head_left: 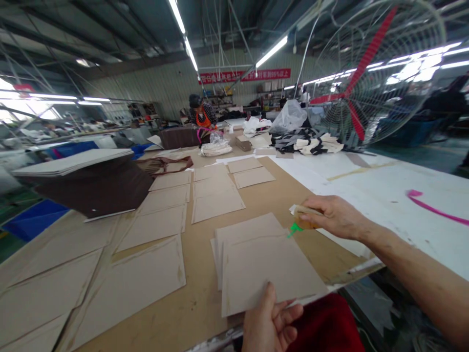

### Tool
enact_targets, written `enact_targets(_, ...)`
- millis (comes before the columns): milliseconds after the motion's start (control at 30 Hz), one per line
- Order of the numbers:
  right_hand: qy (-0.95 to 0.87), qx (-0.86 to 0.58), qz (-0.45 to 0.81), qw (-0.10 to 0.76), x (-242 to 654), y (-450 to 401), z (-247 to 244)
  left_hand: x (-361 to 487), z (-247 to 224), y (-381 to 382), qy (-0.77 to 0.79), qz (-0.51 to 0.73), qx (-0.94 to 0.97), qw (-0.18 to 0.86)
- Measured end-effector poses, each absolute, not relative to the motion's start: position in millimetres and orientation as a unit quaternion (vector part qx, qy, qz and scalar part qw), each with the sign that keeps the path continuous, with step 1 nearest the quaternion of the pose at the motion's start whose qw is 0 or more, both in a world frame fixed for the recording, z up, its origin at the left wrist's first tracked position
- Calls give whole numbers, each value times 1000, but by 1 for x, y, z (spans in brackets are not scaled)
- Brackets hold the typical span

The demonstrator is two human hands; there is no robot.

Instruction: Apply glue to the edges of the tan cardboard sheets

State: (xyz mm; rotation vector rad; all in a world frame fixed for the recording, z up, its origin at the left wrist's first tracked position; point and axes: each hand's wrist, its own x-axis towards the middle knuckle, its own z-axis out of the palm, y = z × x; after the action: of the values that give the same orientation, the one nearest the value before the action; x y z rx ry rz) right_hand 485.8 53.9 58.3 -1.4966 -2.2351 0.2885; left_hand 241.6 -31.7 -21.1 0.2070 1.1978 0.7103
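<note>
My left hand grips the near edge of a grey-beige board, thumb on top and fingers curled at the edge. More boards lie under it, their edges showing at its left and back. My right hand is closed around a tan bottle whose green nozzle points down at the board's far right corner. A thin line of glue runs across the board near its far edge. White material shows beside the bottle.
Rows of boards cover the brown table on the left. A dark stack stands at back left. Cloth and a plastic bag lie further back. A large fan is at right, and a person stands at the far end.
</note>
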Motion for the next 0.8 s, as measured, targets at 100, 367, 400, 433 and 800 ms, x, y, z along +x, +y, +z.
enact_targets(100, -811, -531, 125, 209, 487, 53, 60, 242, -21, -31, 546, 334, 96, 762)
enact_targets(367, -799, -500, 286, 173, 489, 6, 80, 239, -32, -31, 526, 330, 95, 778)
enact_targets(400, -795, -500, 296, 177, 489, 0, 81, 239, -31, -32, 527, 329, 98, 777)
enact_targets(433, -792, -500, 299, 180, 490, -5, 82, 239, -31, -32, 530, 330, 102, 774)
enact_targets(800, -796, -518, 230, 212, 492, -4, 70, 241, -19, -35, 548, 340, 121, 754)
